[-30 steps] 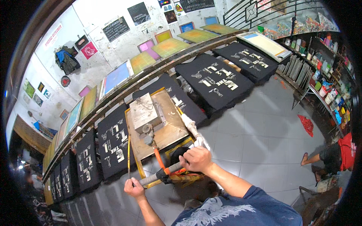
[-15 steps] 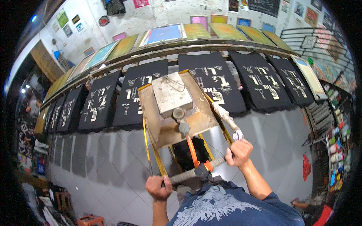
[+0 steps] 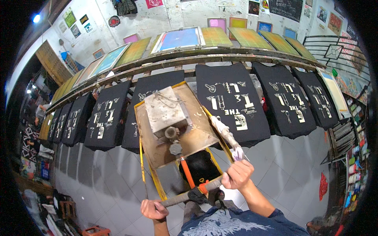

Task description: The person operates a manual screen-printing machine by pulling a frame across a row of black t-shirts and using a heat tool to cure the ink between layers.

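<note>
Bar (image 3: 177, 198), ends invisible inside 2 hands (image 3: 238, 174)

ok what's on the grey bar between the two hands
In the head view, a black wrapping and an orange band sit on the bar there.

Grey tiled floor (image 3: 283, 167), scuffed white wall (image 3: 157, 19)

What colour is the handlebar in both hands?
The handlebar is mostly grey; clearest in head view.
</note>
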`<state>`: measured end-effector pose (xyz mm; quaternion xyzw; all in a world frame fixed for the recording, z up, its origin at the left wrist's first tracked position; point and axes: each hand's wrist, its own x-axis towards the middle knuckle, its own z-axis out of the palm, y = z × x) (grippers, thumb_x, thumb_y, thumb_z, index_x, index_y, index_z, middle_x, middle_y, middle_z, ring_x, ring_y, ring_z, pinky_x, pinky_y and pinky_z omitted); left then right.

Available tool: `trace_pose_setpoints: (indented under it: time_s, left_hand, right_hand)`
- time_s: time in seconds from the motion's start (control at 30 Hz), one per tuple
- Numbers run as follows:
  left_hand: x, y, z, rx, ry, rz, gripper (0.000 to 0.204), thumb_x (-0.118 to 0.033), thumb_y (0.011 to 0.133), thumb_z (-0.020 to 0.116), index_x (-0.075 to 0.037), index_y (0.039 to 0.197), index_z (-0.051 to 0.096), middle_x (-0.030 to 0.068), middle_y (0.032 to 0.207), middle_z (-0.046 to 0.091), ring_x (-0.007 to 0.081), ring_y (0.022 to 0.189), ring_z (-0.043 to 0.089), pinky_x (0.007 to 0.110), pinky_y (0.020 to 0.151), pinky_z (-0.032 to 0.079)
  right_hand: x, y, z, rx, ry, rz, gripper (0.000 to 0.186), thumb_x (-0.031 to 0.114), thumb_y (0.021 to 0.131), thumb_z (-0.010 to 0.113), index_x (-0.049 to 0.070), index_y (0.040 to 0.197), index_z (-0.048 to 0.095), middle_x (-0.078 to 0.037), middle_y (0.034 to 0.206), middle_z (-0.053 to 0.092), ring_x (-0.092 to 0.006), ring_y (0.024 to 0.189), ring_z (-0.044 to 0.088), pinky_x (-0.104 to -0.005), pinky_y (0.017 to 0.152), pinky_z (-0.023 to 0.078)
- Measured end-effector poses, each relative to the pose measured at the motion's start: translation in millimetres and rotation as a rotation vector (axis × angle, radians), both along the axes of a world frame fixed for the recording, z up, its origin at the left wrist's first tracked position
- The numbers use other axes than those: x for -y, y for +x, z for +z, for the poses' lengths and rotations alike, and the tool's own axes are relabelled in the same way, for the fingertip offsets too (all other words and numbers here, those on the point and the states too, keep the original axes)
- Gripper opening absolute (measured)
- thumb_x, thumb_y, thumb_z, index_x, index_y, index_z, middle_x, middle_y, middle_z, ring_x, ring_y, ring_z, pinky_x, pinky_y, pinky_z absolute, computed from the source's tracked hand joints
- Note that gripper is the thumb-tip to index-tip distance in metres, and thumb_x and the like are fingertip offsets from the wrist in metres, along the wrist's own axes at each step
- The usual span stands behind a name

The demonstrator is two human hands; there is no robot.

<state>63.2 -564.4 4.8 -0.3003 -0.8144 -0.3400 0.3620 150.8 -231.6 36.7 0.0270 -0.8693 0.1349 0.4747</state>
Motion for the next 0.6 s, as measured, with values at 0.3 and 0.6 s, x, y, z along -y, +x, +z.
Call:
trace_pose_setpoints:
  time_s: [0.3, 0.6]
  left_hand:
    - [1.7, -132.0, 4.2, -0.103, 0.028, -0.026, 0.028, -0.014, 0.088, 0.05, -0.004, 0.062, 0.051, 0.0106, 0.058, 0.053, 0.0279, 0.048, 0.046, 0.039, 0.049, 0.034]
    - [23.0, -270.0, -5.2, -0.029, 0.107, -0.135, 0.028, -0.014, 0.089, 0.05, -0.003, 0.063, 0.053, 0.0137, 0.061, 0.053, 0.0324, 0.053, 0.052, 0.044, 0.053, 0.039]
  right_hand:
    - [22.1, -94.1, -2.3, 0.007, -0.038, -0.095, 0.034, 0.022, 0.08, 0.072, 0.015, 0.059, 0.046, -0.002, 0.055, 0.044, -0.0203, 0.048, 0.048, -0.0351, 0.05, 0.036]
    - [73.4, -185.2, -5.9, 0.082, -0.072, -0.226, 0.031, 0.025, 0.084, 0.074, 0.015, 0.064, 0.052, -0.003, 0.059, 0.051, -0.0208, 0.054, 0.055, -0.0363, 0.055, 0.042]
